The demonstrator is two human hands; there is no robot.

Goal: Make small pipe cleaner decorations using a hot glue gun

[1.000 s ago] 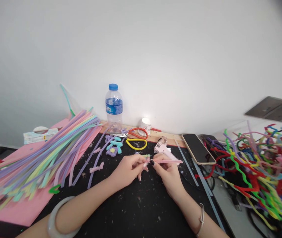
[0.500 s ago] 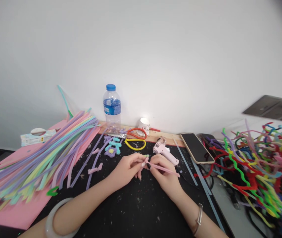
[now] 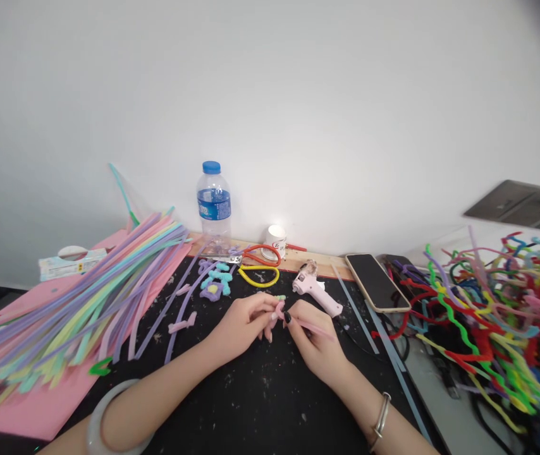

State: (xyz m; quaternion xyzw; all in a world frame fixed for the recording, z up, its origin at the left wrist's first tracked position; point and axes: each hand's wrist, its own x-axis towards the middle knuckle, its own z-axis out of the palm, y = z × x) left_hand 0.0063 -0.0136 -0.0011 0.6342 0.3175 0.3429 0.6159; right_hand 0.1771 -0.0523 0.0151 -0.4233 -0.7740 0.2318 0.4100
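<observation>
Both hands meet over the black mat, at the middle of the view. A pink pipe cleaner (image 3: 315,328) runs between them. My left hand (image 3: 246,322) pinches its curled end between thumb and fingers. My right hand (image 3: 315,338) grips the same strip near the curl, its straight tail lying across the palm side. Just behind the hands are scissors (image 3: 261,276) with red and yellow handles and a pale pink glue gun (image 3: 317,291). To the left lies a turquoise and purple fuzzy figure (image 3: 215,282).
Pastel pipe cleaners (image 3: 85,297) cover pink sheets at left. A water bottle (image 3: 214,208) and a paper cup (image 3: 276,240) stand by the wall. At right are a phone (image 3: 378,283) and a tangle of bright pipe cleaners (image 3: 497,322).
My right hand has turned slightly and its fingers have shifted on the pink strip, whose tail now shows less beyond the hand. My left hand has barely moved.
</observation>
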